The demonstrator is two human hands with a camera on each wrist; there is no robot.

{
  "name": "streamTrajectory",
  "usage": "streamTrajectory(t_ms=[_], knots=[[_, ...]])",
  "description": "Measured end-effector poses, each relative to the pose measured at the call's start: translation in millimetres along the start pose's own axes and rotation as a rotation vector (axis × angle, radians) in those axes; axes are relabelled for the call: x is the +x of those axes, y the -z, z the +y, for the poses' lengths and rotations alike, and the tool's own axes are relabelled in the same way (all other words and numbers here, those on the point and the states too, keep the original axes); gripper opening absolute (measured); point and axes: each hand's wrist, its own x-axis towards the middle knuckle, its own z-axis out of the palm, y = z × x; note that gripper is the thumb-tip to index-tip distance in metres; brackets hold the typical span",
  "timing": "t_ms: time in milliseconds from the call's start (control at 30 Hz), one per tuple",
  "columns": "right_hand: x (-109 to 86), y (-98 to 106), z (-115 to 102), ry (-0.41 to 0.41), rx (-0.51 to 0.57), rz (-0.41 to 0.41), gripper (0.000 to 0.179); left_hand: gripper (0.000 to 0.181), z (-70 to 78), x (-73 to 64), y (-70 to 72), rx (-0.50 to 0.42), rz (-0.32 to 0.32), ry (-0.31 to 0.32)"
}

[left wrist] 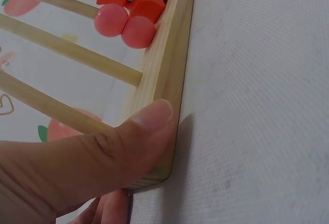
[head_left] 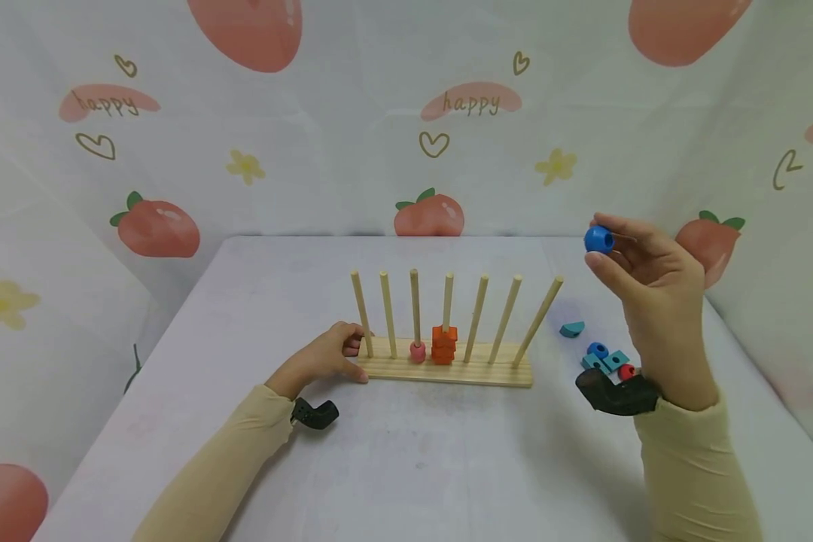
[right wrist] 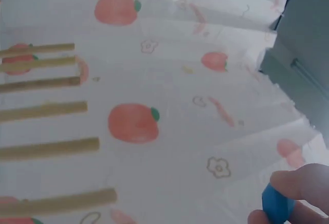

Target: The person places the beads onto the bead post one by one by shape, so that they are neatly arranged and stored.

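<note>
A wooden peg board [head_left: 467,374] with several upright pegs stands mid-table. My left hand [head_left: 327,352] grips its left end, the thumb [left wrist: 154,115] along the front edge and the other fingers behind. Two pink round beads [left wrist: 111,20] are stacked on the third peg from the left. Beside them, orange star-shaped beads [head_left: 444,346] are stacked on the fourth peg. My right hand [head_left: 657,278] is raised to the right of the board, above peg height. Between thumb and fingertips it pinches a blue bead [head_left: 599,239], whose hole shows in the head view.
Right of the board lie loose pieces: a teal half-round piece [head_left: 572,329], a blue bead [head_left: 598,349], teal blocks [head_left: 615,360] and a red bead [head_left: 626,372]. The right wrist partly overlaps this group. A printed cloth [head_left: 352,158] hangs behind the white table [head_left: 406,467].
</note>
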Motion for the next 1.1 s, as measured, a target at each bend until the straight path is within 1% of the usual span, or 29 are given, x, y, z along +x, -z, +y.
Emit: streamTrajectory(t_ms=[67,133,300,367,467,533,700,800,867,1100], knots=[[-0.8,-9,-2,0.047,0.046,-0.010,0.038,0.075,-0.1,-0.2,0.3,0.000,0.002,-0.003],[-1.3,-16,-1,0.095,0.060,-0.037,0.037,0.075,0.4,-0.6,0.5,0.000,0.000,-0.005],[-2.1,-32,8,0.195,0.013,-0.156,0.037,0.077,1.0,-1.7,0.7,-0.009,-0.006,0.001],[-2.5,-38,13,0.216,-0.001,-0.193,0.036,0.078,0.6,-1.7,0.8,-0.007,-0.005,0.004],[-2.7,-45,23,0.244,-0.048,-0.227,0.035,0.079,0.0,-1.2,0.9,0.001,-0.008,0.004],[-2.9,-49,30,0.264,-0.096,-0.236,0.035,0.079,-0.2,-0.7,1.0,0.006,-0.008,0.002],[-2.5,-56,44,0.316,-0.256,-0.237,0.036,0.078,0.0,-0.2,1.1,0.008,-0.005,0.001],[-1.7,-56,50,0.325,-0.328,-0.229,0.037,0.078,0.6,-0.4,0.9,0.000,-0.004,0.006],[-1.0,-57,53,0.314,-0.355,-0.227,0.040,0.078,0.8,-0.4,0.9,-0.001,-0.003,0.005],[-3.1,-59,63,0.230,-0.414,-0.222,0.039,0.076,0.3,-0.3,0.7,-0.008,-0.008,-0.005]])
